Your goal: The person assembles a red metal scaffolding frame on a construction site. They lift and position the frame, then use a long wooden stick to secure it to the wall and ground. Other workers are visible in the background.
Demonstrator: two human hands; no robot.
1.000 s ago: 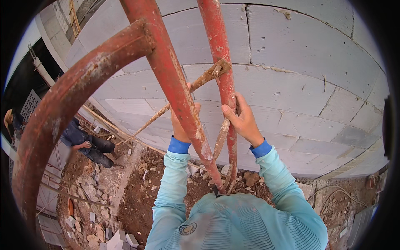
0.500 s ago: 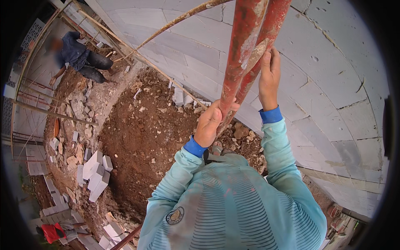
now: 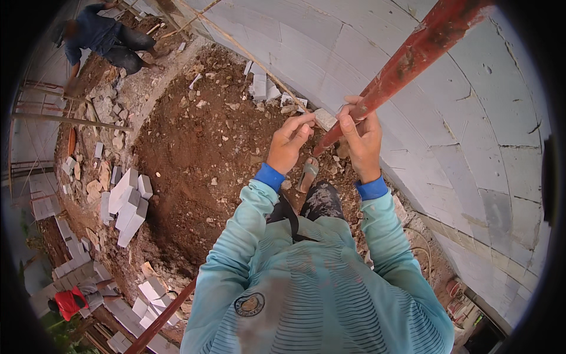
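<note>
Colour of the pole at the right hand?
Red pole, with dark scuffs; head view shows it best.

A red pole [image 3: 413,59], cut off at the upper right, hides part of the right hand [image 3: 365,144], while a red bar [image 3: 163,317] is lost behind the left sleeve [image 3: 231,236] and past the lower edge, and the face of a co-worker [image 3: 97,32] is blurred.

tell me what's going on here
A person's right hand is around a worn red pole, while the left hand, loosely open, seems just short of it. The pole slants along a pale block wall, its lower end near a sandalled foot. Two others, one in dark clothes, one in red, are off to the left.
</note>
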